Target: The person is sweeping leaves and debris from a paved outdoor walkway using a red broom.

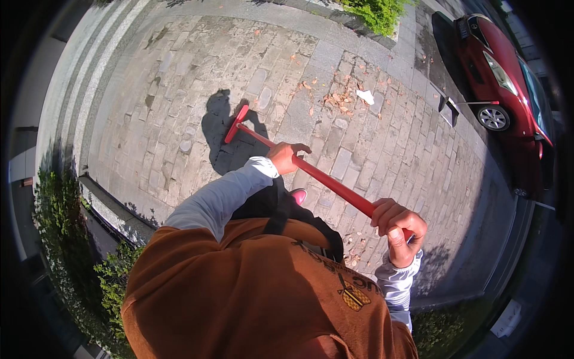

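Around us: a red car [508,78] parked at upper right, a green shrub [373,12] top centre, dry leaves [341,99] w/ a white paper scrap [365,96] on the rough grey stone paving [179,78], hedge along the lower left edge. We hold a long red broom [311,170], smooth straight handle running diagonally from centre-left to lower right, flat head resting on the pavers near our shadow. Our left hand [287,157] is closed round the handle mid-shaft, our right hand [399,230] fisted tight on its upper end.
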{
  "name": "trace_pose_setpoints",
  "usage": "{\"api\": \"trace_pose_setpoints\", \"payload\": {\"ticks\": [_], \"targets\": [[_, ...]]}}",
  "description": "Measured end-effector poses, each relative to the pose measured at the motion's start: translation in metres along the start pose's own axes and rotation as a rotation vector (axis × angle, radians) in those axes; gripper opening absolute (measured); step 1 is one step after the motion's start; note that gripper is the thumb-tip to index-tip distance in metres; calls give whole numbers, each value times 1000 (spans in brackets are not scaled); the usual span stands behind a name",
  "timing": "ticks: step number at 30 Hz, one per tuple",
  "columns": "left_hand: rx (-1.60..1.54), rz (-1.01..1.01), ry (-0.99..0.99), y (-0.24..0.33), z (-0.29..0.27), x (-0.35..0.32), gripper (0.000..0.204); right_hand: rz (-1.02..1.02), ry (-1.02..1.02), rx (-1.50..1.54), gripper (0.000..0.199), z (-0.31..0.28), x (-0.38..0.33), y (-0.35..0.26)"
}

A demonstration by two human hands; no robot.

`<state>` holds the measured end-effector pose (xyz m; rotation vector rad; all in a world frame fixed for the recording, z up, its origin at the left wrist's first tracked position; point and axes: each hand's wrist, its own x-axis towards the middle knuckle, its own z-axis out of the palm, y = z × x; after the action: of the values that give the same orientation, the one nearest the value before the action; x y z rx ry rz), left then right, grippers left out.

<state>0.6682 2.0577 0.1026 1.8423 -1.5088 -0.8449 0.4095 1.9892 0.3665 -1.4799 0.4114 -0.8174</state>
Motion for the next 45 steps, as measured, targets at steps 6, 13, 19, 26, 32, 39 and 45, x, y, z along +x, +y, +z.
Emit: {"api": "trace_pose_setpoints", "payload": {"ticks": [6,13,19,26,32,39,45], "targets": [[-203,-140,-38,-199,-82,1,22,210,-233,136,20,80,88,132],[-173,-168,-109,-106,-100,109,14,41,-179,-181,31,72,224,50],[-283,254,41,-18,-142,155,22,-383,-424,-96,32,53,301,-34],[-162,-40,-15,-143,-178,163,20,84,-13,-41,29,93,302,70],[-412,188,-76,-68,-101,224,20,-78,-82,-266,32,70,326,20],[-332,250,-311,53,-120,273,21,-313,-411,-228,37,-41,327,-48],[-100,121,-295,-41,-89,348,17,-2,138,-95,27,-78,313,52]]}}
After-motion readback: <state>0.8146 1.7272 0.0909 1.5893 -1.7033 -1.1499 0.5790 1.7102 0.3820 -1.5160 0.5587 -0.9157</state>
